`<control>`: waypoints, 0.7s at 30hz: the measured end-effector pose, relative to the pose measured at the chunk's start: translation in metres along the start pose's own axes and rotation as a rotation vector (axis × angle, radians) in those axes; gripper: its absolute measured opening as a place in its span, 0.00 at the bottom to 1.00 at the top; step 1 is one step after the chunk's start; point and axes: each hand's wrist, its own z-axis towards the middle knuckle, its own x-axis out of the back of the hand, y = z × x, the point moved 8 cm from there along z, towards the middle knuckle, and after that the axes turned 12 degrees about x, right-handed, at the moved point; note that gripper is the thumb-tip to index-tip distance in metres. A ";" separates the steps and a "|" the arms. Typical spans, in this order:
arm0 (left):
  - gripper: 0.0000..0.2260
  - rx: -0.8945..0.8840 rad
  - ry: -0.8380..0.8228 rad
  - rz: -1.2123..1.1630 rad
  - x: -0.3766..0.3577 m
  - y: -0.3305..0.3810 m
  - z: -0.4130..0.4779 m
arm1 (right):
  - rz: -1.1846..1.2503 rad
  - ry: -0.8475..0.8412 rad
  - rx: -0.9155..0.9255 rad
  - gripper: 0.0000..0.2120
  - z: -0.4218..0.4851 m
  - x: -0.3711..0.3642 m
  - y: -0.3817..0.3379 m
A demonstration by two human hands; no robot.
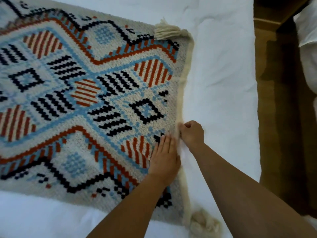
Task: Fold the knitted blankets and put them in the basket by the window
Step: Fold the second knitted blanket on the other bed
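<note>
**Flat palm, pinched edge: blanket not yet folded**

Pressing flat, the left hand (164, 158) lies with straight fingers on the knitted blanket (85, 100), just inside its right-hand border at about five o'clock of the view. Just beside it, toward three o'clock, the right hand (191, 133) is curled tight and appears to pinch the cream border (181, 93); blur hides exactly how much wool sits between the fingers.

The blanket lies spread in a single layer on the white bed (223, 83), running from nine o'clock to past centre. One tassel (169, 32) sits at its one o'clock corner and another (202, 220) at five o'clock. Bare bedding follows to the right, then a wooden floor (277, 117) at three o'clock. No basket or window is in view.

My reading is that the step in hand is squaring and smoothing the edge before the first fold. The next move likely calls for both hands to take this border, or its two corners, and carry it across toward nine o'clock while keeping the edges aligned.
</note>
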 end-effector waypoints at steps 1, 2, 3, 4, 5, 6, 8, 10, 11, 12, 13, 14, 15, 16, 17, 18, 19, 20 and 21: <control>0.28 -0.024 0.054 -0.022 0.006 -0.007 -0.011 | 0.077 -0.020 -0.007 0.13 -0.009 -0.005 0.000; 0.30 -0.041 0.017 -0.020 0.003 -0.016 -0.022 | 0.133 -0.051 -0.008 0.15 -0.021 -0.010 0.000; 0.31 -0.079 -0.020 0.014 -0.005 -0.027 -0.032 | 0.155 -0.092 -0.004 0.18 -0.037 -0.015 0.002; 0.33 -0.112 -0.063 0.063 -0.014 -0.040 -0.043 | 0.146 -0.141 0.006 0.21 -0.053 -0.020 0.006; 0.36 -0.148 -0.087 0.140 -0.025 -0.057 -0.055 | 0.124 -0.179 0.016 0.23 -0.071 -0.026 0.010; 0.39 -0.180 -0.121 0.221 -0.036 -0.075 -0.065 | 0.097 -0.198 0.019 0.25 -0.088 -0.030 0.017; 0.44 -0.242 -0.147 0.409 -0.050 -0.107 -0.084 | 0.061 -0.187 -0.007 0.24 -0.120 -0.035 0.032; 0.43 -0.265 -0.140 0.468 -0.050 -0.126 -0.097 | 0.065 -0.149 -0.060 0.19 -0.148 -0.038 0.048; 0.40 -0.283 -0.129 0.458 -0.050 -0.132 -0.101 | 0.045 -0.134 -0.076 0.18 -0.160 -0.040 0.054; 0.37 -0.306 -0.120 0.468 -0.047 -0.137 -0.103 | -0.011 -0.123 -0.078 0.18 -0.172 -0.041 0.057; 0.32 -0.340 -0.133 0.522 -0.047 -0.143 -0.105 | -0.086 -0.100 -0.075 0.19 -0.182 -0.041 0.059; 0.28 -0.353 -0.141 0.575 -0.045 -0.146 -0.104 | -0.144 -0.072 -0.078 0.20 -0.190 -0.039 0.062; 0.26 -0.359 -0.144 0.596 -0.044 -0.150 -0.105 | -0.182 -0.038 -0.091 0.21 -0.200 -0.038 0.066; 0.24 -0.371 -0.143 0.598 -0.043 -0.151 -0.108 | -0.216 -0.019 -0.115 0.21 -0.209 -0.037 0.070; 0.24 -0.389 -0.128 0.575 -0.043 -0.151 -0.113 | -0.258 -0.024 -0.146 0.21 -0.219 -0.039 0.076; 0.23 -0.399 -0.135 0.544 -0.047 -0.153 -0.122 | -0.299 -0.045 -0.176 0.22 -0.229 -0.041 0.082; 0.23 -0.399 -0.152 0.524 -0.051 -0.157 -0.130 | -0.327 -0.071 -0.197 0.23 -0.237 -0.045 0.089; 0.23 -0.394 -0.162 0.532 -0.057 -0.163 -0.140 | -0.343 -0.088 -0.211 0.24 -0.246 -0.048 0.093; 0.24 -0.396 -0.160 0.559 -0.062 -0.169 -0.148 | -0.365 -0.092 -0.217 0.24 -0.253 -0.049 0.093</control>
